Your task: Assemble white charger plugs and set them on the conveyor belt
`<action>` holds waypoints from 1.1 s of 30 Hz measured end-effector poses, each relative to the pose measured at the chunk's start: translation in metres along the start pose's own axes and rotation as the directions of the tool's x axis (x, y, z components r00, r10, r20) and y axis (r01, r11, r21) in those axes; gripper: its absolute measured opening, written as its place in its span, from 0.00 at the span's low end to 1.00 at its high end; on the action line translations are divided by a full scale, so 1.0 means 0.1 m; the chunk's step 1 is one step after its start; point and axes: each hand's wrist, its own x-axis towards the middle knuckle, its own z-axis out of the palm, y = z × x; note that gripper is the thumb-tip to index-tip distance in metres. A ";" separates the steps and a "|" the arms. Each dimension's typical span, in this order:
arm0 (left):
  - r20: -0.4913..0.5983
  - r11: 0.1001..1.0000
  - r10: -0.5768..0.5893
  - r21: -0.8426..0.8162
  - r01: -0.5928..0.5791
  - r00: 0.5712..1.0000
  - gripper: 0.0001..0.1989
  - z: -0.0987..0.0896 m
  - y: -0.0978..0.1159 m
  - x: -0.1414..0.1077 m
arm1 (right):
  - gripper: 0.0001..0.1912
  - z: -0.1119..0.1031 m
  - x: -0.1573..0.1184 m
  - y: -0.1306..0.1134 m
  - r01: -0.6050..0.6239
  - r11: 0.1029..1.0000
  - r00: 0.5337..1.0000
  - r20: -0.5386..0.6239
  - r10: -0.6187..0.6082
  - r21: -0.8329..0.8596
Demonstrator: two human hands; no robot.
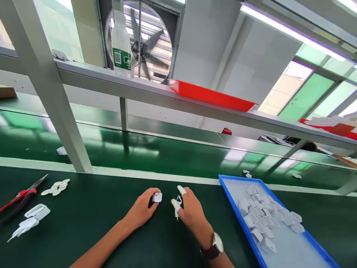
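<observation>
Near the middle of the dark green table, my left hand (143, 208) is closed around a small white square housing (157, 197), its flat end facing right. Just to the right, my right hand (191, 210) pinches a small white part (179, 203) with thin bits hanging below it. White covers wrap the thumb and index fingertips of this hand, and a watch (216, 245) is on the wrist. A gap separates the two held parts.
Right of my hands lies a blue-rimmed tray (237, 216) with several white housings (262, 214). Far left are red-handled pliers (23, 194), thin white oval pieces (56, 187) and white parts (37, 212). Behind runs a green conveyor (167, 152) under a metal shelf frame (55, 93).
</observation>
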 end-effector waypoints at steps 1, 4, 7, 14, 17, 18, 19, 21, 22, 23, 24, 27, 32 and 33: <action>-0.025 0.998 -0.045 0.033 0.046 0.999 0.12 -0.04 -0.08 -0.01 | 0.20 0.06 -0.02 0.06 -0.069 0.997 0.997 0.025 0.069 -0.020; -0.094 0.988 -0.015 0.151 0.029 0.995 0.16 -0.06 -0.22 -0.01 | 0.21 0.22 -0.12 0.23 -0.149 0.989 0.985 0.085 0.148 0.004; -0.131 0.967 0.188 0.199 -0.160 0.973 0.21 0.01 -0.16 -0.03 | 0.21 0.28 -0.20 0.28 -0.146 0.986 0.987 0.076 0.140 0.084; 0.014 0.970 -0.033 -0.240 0.035 0.999 0.20 0.19 0.19 -0.21 | 0.29 0.19 -0.19 0.09 0.165 0.915 0.985 -0.099 -0.138 0.367; 0.083 0.884 -0.091 -0.453 0.119 0.992 0.15 0.20 0.25 -0.21 | 0.31 0.18 -0.20 0.02 0.209 0.894 0.978 -0.101 -0.184 0.397; 0.088 0.838 -0.094 -0.531 0.127 0.992 0.15 0.20 0.26 -0.20 | 0.31 0.17 -0.21 0.01 0.203 0.887 0.979 -0.101 -0.177 0.416; 0.091 0.788 -0.098 -0.601 0.133 0.991 0.17 0.19 0.27 -0.19 | 0.31 0.17 -0.21 0.00 0.193 0.877 0.981 -0.103 -0.165 0.439; 0.100 0.707 -0.110 -0.691 0.149 0.989 0.20 0.18 0.28 -0.19 | 0.30 0.15 -0.22 -0.02 0.169 0.853 0.985 -0.109 -0.132 0.494; 0.111 0.686 -0.117 -0.710 0.161 0.987 0.21 0.17 0.28 -0.19 | 0.28 0.14 -0.22 -0.02 0.151 0.836 0.988 -0.098 -0.116 0.527; 0.126 0.671 -0.124 -0.720 0.177 0.984 0.21 0.17 0.29 -0.19 | 0.27 0.12 -0.22 -0.03 0.122 0.816 0.993 -0.069 -0.100 0.564; 0.140 0.655 -0.129 -0.731 0.191 0.982 0.21 0.17 0.29 -0.20 | 0.25 0.10 -0.22 -0.03 0.085 0.793 0.996 -0.029 -0.085 0.604; 0.146 0.613 -0.127 -0.766 0.193 0.981 0.21 0.18 0.29 -0.22 | 0.19 0.05 -0.20 -0.05 -0.024 0.707 0.996 0.079 -0.045 0.707; 0.031 0.772 -0.060 -0.633 0.066 0.998 0.18 0.12 0.27 -0.23 | 0.15 0.05 -0.20 -0.08 0.009 0.674 0.999 -0.031 0.021 0.739; -0.024 0.845 -0.049 -0.533 0.029 0.999 0.20 0.08 0.24 -0.22 | 0.15 0.05 -0.20 -0.08 0.002 0.687 0.997 -0.057 0.057 0.726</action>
